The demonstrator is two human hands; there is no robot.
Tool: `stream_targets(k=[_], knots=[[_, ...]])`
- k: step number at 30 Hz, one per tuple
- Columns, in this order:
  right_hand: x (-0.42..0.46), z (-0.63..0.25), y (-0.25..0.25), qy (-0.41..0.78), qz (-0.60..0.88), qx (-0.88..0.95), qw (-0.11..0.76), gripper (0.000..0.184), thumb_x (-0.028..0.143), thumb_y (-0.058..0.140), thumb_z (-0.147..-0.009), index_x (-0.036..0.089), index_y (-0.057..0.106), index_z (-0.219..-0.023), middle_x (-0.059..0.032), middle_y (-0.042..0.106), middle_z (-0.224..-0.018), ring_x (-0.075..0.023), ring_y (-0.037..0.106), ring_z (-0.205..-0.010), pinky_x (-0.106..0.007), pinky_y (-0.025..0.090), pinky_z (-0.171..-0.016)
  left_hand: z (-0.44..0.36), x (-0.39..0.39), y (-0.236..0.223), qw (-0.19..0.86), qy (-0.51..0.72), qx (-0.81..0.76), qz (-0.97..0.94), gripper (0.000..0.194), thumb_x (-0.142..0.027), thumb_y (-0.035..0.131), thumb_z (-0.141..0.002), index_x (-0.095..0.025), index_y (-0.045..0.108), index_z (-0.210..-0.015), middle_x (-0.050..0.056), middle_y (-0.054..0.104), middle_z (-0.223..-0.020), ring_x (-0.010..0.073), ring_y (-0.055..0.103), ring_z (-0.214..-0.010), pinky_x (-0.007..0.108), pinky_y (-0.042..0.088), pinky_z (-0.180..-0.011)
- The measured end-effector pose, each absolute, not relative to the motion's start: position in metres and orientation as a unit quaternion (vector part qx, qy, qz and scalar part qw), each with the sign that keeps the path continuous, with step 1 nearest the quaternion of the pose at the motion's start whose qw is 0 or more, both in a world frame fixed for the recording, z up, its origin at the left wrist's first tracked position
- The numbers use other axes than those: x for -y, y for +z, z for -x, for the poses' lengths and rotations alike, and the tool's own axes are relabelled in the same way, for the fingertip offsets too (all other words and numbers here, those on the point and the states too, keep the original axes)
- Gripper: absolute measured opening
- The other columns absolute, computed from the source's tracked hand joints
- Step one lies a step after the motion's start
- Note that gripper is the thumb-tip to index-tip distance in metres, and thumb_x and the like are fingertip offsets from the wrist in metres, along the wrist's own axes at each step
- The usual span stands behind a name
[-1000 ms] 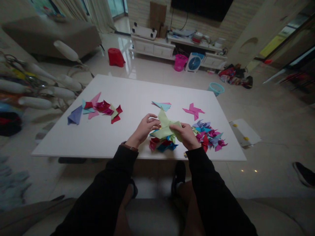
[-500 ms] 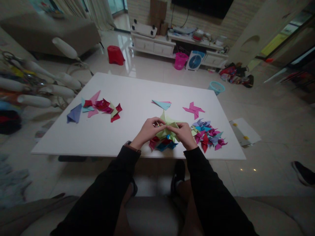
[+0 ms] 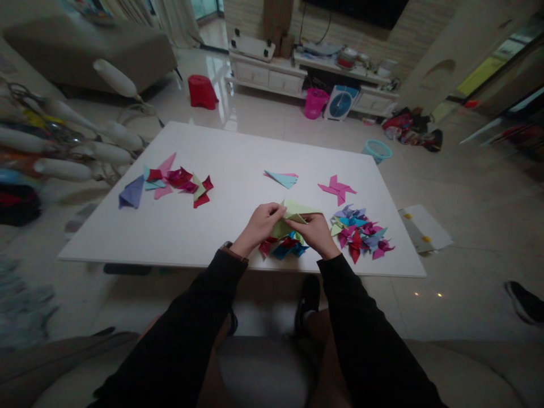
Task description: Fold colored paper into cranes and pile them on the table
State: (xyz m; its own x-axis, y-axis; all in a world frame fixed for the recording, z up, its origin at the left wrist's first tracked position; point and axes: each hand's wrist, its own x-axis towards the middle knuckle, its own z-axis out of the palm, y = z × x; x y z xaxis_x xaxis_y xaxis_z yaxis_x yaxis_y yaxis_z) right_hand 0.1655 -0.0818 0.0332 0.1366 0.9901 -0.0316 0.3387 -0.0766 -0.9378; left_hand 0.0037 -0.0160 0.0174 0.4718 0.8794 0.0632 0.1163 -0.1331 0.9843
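A light green sheet of folded paper (image 3: 300, 209) is held up between both hands, over the near part of the white table (image 3: 229, 147). My left hand (image 3: 262, 222) pinches its left side between thumb and fingers. On the other side, my right hand (image 3: 315, 230) grips the paper, its thumb lying along the near edge. Just beneath my hands sits a small heap of red and blue folded paper pieces (image 3: 289, 247), partly hidden. Close to my right hand lies a larger pile of origami pieces (image 3: 361, 231) in purple, pink, red and blue.
Farther back lie a blue-and-pink folded paper (image 3: 282, 179) and a pink pinwheel shape (image 3: 338, 189). More folded papers (image 3: 182, 180) lie at the left. Beyond the table stand a red stool (image 3: 202, 92), a pink bin (image 3: 315, 103) and a blue basket (image 3: 377, 150).
The green paper has turned between my hands; its pointed, spread shape now shows as a flatter fold with a long upper edge. Both hands stay in nearly the same place.
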Motion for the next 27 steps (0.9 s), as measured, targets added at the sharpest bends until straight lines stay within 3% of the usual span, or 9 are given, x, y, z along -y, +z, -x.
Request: stream_targets(k=[7,12,15,19,27], knots=[[0.083,-0.167,0.035,0.411,0.619,0.508,0.435,0.026,0.039,0.078,-0.073,0.016,0.083,-0.082,-0.0068,0.08,-0.084,-0.0252,0.072,-0.079,-0.031,0.051,-0.069,0.011,-0.003,0.014,0.513,0.455,-0.461,-0.564,0.024,-0.042,0.063,-0.084,-0.019,0.066,-0.08,0.004,0.066,-0.082,0.0176,0.057,-0.08,0.029,0.044,-0.074],[0.084,-0.174,0.036,0.428,0.589,0.553,0.404,0.027,0.043,0.078,-0.075,0.017,0.083,-0.078,-0.005,0.078,-0.081,-0.0227,0.069,-0.076,-0.03,0.05,-0.068,0.021,-0.007,0.014,0.657,0.398,-0.448,-0.457,0.032,-0.043,0.069,-0.077,-0.017,0.072,-0.096,0.01,0.074,-0.104,0.021,0.065,-0.096,0.032,0.045,-0.081],[0.085,-0.178,0.037,0.439,0.571,0.583,0.375,0.025,0.043,0.079,-0.075,0.018,0.083,-0.079,-0.0036,0.079,-0.085,-0.0231,0.069,-0.079,-0.03,0.051,-0.071,0.021,-0.005,0.015,0.719,0.386,-0.396,-0.42,0.03,-0.037,0.073,-0.075,-0.016,0.074,-0.096,0.01,0.074,-0.101,0.0193,0.066,-0.094,0.031,0.046,-0.082],[0.085,-0.181,0.037,0.431,0.569,0.604,0.354,0.024,0.042,0.078,-0.077,0.018,0.083,-0.076,-0.0025,0.078,-0.083,-0.0221,0.068,-0.075,-0.03,0.05,-0.07,0.022,-0.007,0.015,0.701,0.403,-0.4,-0.431,0.021,-0.032,0.078,-0.074,-0.016,0.076,-0.087,0.006,0.073,-0.089,0.0139,0.061,-0.08,0.027,0.041,-0.073],[0.085,-0.184,0.034,0.428,0.575,0.606,0.345,0.025,0.041,0.079,-0.076,0.016,0.081,-0.073,-0.0006,0.073,-0.072,-0.0177,0.062,-0.066,-0.027,0.045,-0.064,0.025,-0.009,0.013,0.705,0.406,-0.404,-0.418,0.032,-0.046,0.078,-0.08,-0.014,0.075,-0.075,0.005,0.067,-0.076,0.0114,0.05,-0.067,0.026,0.032,-0.063]])
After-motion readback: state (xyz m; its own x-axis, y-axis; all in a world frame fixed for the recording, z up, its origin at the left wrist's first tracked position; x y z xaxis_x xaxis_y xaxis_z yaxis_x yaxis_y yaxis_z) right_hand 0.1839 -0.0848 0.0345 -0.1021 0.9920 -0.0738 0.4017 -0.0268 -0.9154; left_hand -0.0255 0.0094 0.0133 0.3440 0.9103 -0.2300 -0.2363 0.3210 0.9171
